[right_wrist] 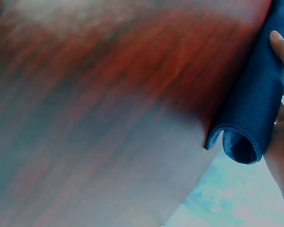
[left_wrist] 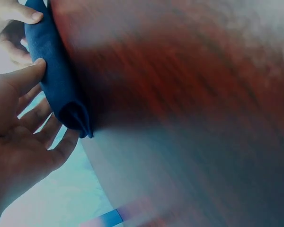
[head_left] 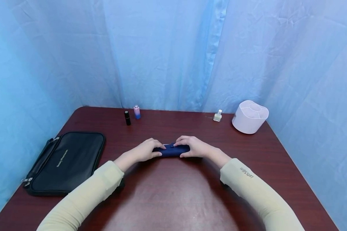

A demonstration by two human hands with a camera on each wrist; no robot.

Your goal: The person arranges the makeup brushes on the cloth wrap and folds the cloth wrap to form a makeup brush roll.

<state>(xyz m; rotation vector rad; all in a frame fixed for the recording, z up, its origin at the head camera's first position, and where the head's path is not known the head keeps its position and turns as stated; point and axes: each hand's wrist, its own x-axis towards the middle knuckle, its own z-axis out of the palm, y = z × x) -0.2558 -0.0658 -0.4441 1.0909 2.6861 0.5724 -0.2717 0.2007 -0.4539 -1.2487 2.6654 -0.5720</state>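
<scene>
**Both hands on the blue roll at mid-table**

We have the left hand (head_left: pixel 143 151) on the left end of the dark blue rolled cloth (head_left: pixel 171 150), thumb on the near side and fingers curved over the top, and the right hand (head_left: pixel 194 147) does the same at the right end. Both hands are closed round the roll, fingertips almost meeting over its middle. The left wrist view shows the thumb pressed against the cloth (left_wrist: pixel 57 75) and the open end of the roll curling in on itself; the right wrist view shows the other open end (right_wrist: pixel 255 123) the same way, a fingertip laid along it.

The roll lies crosswise on the dark red table (head_left: pixel 173 199), in the middle, a little far of centre. We judge the rolling itself to be about finished: no flat tail of cloth shows on the wood. The next move, as we read it, calls for even pressure from both sides so the layers don't spring loose when it is lifted.

Further out: a black zip pouch (head_left: pixel 65 162) lies near left. Along the far edge stand a small black tube (head_left: pixel 127 117), a pink-and-blue bottle (head_left: pixel 137 112), a small pale bottle (head_left: pixel 217 115) and a white divided holder (head_left: pixel 250 116). Blue curtain (head_left: pixel 162 51) hangs behind.
</scene>
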